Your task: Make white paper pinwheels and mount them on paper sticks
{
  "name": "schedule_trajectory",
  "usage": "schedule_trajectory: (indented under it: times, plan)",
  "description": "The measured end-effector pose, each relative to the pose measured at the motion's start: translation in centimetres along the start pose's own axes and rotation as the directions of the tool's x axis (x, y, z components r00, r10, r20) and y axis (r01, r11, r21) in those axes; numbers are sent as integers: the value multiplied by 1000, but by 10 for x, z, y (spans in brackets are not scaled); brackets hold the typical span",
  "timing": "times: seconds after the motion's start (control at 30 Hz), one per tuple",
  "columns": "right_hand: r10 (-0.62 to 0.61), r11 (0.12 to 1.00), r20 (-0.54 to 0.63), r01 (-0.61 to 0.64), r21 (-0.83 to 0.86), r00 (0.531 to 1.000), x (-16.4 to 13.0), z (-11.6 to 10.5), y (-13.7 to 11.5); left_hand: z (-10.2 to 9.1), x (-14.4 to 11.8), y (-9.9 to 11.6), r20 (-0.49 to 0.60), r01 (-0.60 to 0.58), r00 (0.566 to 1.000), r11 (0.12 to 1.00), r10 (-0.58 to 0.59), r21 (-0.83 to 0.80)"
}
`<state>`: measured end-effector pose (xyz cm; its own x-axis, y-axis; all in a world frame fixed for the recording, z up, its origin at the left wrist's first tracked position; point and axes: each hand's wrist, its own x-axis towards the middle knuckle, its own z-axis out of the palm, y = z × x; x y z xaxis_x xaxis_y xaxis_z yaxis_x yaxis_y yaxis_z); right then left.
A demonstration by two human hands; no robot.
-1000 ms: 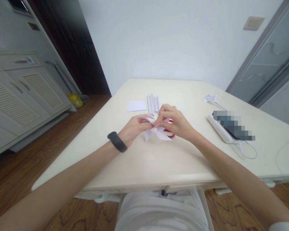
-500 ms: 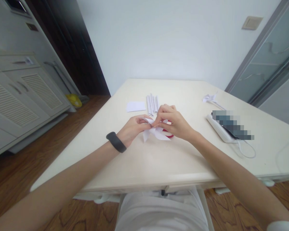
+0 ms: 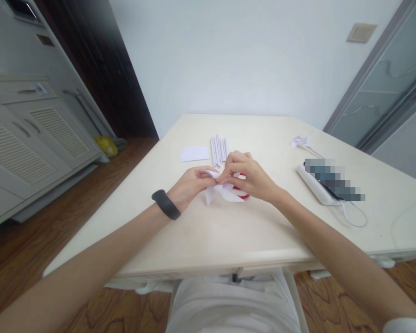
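Together, the left hand [image 3: 190,185] and right hand [image 3: 251,178] are pinching a white folded paper piece [image 3: 222,192] just above the cream table [image 3: 229,231], fingertips narrowed onto its upper folds. Something red [image 3: 241,187] is lying beneath the right hand. Rolled paper sticks [image 3: 219,150] and a small paper sheet [image 3: 194,153] are lying just beyond.

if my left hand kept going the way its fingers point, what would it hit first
Probably the right hand: the left hand points right across the folded white paper piece both hands pinch. Depth is unclear.
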<state>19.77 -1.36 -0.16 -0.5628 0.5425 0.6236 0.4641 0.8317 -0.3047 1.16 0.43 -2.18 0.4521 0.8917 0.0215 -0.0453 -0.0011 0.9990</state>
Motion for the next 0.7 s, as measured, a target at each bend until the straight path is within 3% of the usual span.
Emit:
schedule_trajectory:
  times: [0.7]
  plan:
    - [5, 1000, 23, -4, -22, 1000, 0, -1, -1, 0, 0, 1, -2, 13, 1000, 999, -13, 49]
